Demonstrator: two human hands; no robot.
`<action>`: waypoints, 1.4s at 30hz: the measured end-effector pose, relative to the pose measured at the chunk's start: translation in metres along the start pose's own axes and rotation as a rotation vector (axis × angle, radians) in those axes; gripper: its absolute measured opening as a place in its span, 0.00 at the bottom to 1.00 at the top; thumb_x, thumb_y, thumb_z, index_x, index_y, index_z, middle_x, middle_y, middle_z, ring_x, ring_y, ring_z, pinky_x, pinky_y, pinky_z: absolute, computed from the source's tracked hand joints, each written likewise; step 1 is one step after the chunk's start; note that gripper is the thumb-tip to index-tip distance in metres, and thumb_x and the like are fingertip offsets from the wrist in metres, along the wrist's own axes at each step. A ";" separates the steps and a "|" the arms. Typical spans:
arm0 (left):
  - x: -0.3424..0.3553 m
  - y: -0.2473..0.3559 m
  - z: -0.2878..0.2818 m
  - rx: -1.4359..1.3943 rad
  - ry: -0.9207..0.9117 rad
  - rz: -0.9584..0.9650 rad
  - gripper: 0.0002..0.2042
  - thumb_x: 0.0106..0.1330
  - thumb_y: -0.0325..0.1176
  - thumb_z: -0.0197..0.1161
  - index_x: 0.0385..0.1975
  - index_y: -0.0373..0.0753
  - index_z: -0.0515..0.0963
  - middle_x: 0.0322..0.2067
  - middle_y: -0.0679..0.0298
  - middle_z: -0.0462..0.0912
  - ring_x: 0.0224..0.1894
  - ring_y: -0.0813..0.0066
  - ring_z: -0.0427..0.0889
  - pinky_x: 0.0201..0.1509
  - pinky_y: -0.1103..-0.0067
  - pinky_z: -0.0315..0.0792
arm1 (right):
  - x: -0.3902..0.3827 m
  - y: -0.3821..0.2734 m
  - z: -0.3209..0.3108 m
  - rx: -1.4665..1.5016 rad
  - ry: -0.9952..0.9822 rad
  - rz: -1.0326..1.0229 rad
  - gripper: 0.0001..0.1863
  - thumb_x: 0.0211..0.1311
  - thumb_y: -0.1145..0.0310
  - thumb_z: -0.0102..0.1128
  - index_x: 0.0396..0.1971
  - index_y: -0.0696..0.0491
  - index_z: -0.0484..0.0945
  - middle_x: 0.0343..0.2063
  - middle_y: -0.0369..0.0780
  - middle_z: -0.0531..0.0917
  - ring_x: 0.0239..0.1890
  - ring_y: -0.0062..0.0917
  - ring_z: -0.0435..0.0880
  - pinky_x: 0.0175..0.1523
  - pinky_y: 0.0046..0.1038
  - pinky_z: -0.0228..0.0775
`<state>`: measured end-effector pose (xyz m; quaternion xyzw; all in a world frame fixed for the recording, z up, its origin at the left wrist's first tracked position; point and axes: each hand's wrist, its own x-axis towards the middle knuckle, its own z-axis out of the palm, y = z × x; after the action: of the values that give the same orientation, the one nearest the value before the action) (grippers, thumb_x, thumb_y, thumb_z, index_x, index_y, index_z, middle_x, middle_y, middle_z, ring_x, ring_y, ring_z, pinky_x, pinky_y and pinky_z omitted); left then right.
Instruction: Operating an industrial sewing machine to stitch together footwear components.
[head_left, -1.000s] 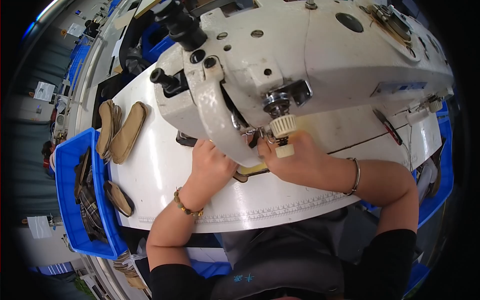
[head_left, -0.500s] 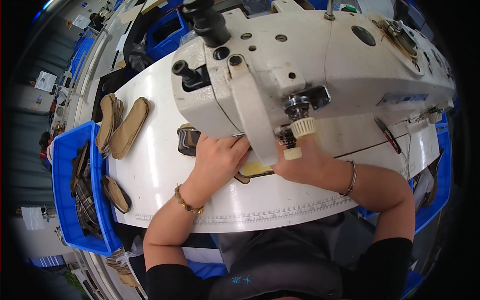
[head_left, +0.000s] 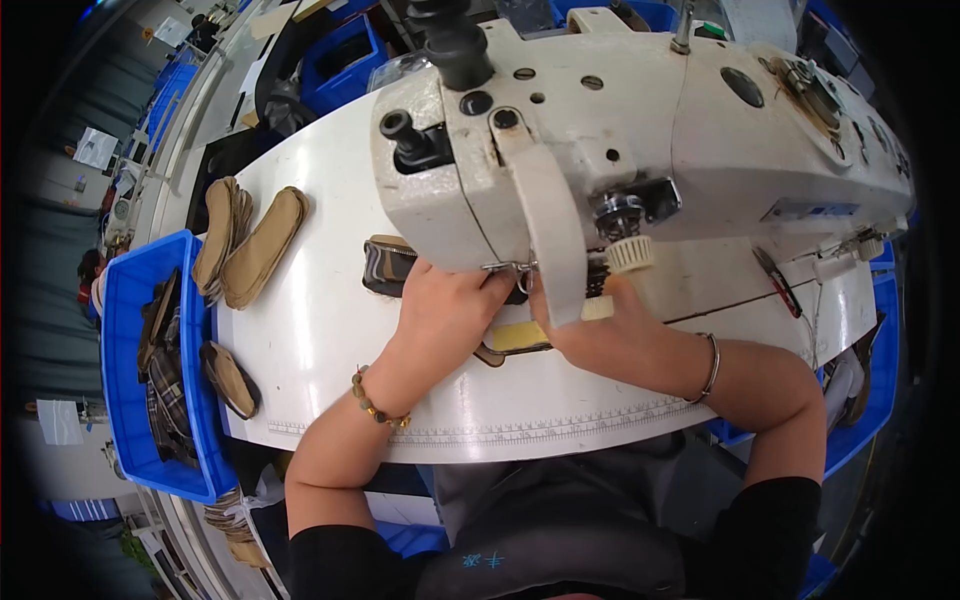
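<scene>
A white sewing machine point(head_left: 430, 215) stands over the worktable, its curved guard arm in front of the needle area. Beneath its head lies a fabric shoe upper point(head_left: 386, 266) with a dark grey-brown pattern, sticking out left of my fingers. My left hand point(head_left: 448, 312) is closed on it, fingertips pressed together close to the needle. From the other side my right hand point(head_left: 612, 335) is closed at the same work, its fingers partly hidden by the guard and the cream tension knob point(head_left: 630, 255). A yellow patch point(head_left: 521, 335) and a dark-edged tan piece point(head_left: 488, 356) show between my wrists.
Tan sole pieces point(head_left: 265, 245) lie at the table's left, with a dark-edged shoe piece point(head_left: 230, 380) nearer me. A blue bin point(head_left: 207, 420) beside them holds plaid fabric pieces. Red-and-black thread snips point(head_left: 778, 282) lie right. A ruler strip point(head_left: 480, 438) follows the front edge.
The whole view has shifted slightly, so the machine sits further right and lower. My right fingertips now show beside the needle; both hands stay at the shoe upper.
</scene>
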<state>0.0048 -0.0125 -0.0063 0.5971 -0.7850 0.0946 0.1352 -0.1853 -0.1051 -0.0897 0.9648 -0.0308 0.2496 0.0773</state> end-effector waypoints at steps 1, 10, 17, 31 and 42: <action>-0.001 -0.002 0.001 0.002 -0.002 0.000 0.10 0.52 0.30 0.63 0.34 0.39 0.85 0.34 0.69 0.82 0.45 0.68 0.80 0.47 0.72 0.72 | 0.001 0.000 0.000 0.002 0.002 0.000 0.19 0.44 0.70 0.62 0.40 0.60 0.82 0.16 0.35 0.76 0.21 0.26 0.79 0.25 0.30 0.72; -0.009 -0.011 0.011 0.094 0.191 0.150 0.12 0.49 0.29 0.65 0.36 0.42 0.85 0.29 0.71 0.83 0.33 0.74 0.81 0.34 0.79 0.75 | 0.008 0.003 -0.016 -0.091 0.099 -0.070 0.17 0.43 0.71 0.62 0.38 0.57 0.83 0.15 0.33 0.76 0.20 0.25 0.79 0.22 0.29 0.69; -0.006 -0.011 0.015 0.020 0.169 0.156 0.12 0.49 0.30 0.64 0.36 0.43 0.84 0.32 0.71 0.84 0.29 0.76 0.81 0.30 0.79 0.76 | 0.021 0.002 -0.040 0.064 0.040 0.126 0.17 0.42 0.71 0.62 0.37 0.56 0.84 0.13 0.33 0.74 0.16 0.25 0.77 0.20 0.29 0.67; -0.005 0.007 0.002 0.077 -0.003 0.094 0.14 0.48 0.28 0.65 0.38 0.41 0.84 0.31 0.68 0.82 0.32 0.72 0.82 0.31 0.78 0.75 | 0.010 -0.005 -0.038 0.037 -0.023 0.113 0.08 0.36 0.68 0.63 0.15 0.45 0.71 0.21 0.36 0.75 0.28 0.29 0.77 0.31 0.32 0.60; -0.001 0.002 -0.008 -0.031 -0.025 0.026 0.13 0.48 0.26 0.68 0.36 0.41 0.85 0.29 0.67 0.82 0.31 0.69 0.83 0.31 0.75 0.76 | 0.019 -0.012 -0.045 0.048 0.003 0.117 0.04 0.33 0.67 0.64 0.11 0.49 0.78 0.09 0.36 0.74 0.17 0.27 0.80 0.20 0.28 0.69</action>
<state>0.0035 -0.0087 0.0014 0.5856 -0.7958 0.0768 0.1334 -0.1894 -0.0863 -0.0431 0.9625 -0.0812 0.2557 0.0397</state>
